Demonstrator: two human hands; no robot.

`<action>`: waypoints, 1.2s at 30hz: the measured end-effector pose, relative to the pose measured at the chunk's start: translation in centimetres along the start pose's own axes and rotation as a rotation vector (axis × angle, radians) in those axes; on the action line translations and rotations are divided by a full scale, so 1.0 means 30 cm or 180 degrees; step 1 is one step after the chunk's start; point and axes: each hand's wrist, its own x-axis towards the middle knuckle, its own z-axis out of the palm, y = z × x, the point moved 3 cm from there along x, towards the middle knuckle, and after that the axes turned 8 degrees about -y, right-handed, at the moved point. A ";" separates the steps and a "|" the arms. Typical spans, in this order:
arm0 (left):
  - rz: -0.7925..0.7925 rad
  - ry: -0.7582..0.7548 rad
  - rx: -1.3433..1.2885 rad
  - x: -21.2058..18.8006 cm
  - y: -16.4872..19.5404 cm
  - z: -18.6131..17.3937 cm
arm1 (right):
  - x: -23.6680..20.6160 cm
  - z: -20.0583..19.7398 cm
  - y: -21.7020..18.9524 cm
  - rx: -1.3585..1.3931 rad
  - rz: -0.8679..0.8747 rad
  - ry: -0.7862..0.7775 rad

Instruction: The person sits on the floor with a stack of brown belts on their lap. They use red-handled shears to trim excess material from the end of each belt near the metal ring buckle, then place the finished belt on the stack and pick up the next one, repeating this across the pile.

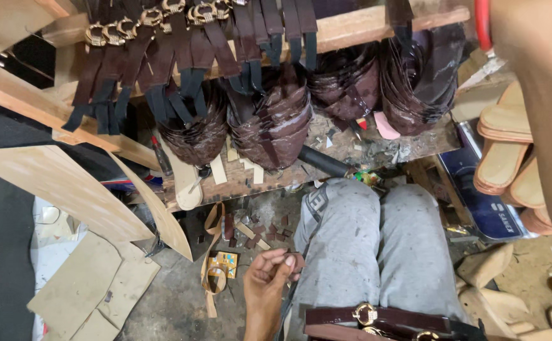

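Note:
My left hand (268, 285) is low beside my left knee, fingers closed on a small brown leather scrap (297, 260). Across my lap in grey trousers (377, 246) lie dark maroon straps with gold buckles (372, 317). A bare forearm (544, 107) crosses the upper right corner and runs out of the top of the frame; my right hand itself is out of sight. On the low wooden bench (364, 155) ahead stand bundles of glossy brown sandal uppers (269, 123).
More buckled straps (156, 44) hang from a wooden rail at the top. Tan soles (506, 145) are stacked at right, wooden shoe lasts (487, 265) lie at lower right. Curved plywood pieces (67, 186), cardboard and leather offcuts (254, 230) cover the floor at left.

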 end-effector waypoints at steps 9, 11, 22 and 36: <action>0.0479 -0.1000 0.0006 0.033 -0.010 0.215 | -0.706 0.231 0.294 0.0364 0.0389 -0.1128; 0.0691 -0.1135 0.0343 0.066 -0.024 0.248 | -0.796 0.290 0.381 0.0579 0.0512 -0.0994; 0.0447 -0.1379 0.0398 0.049 -0.043 0.264 | -0.924 0.415 0.513 0.1509 0.1346 -0.0618; 0.1309 -0.0112 0.3705 -0.161 0.151 -0.004 | -1.016 0.289 0.482 0.1581 0.1192 -0.0615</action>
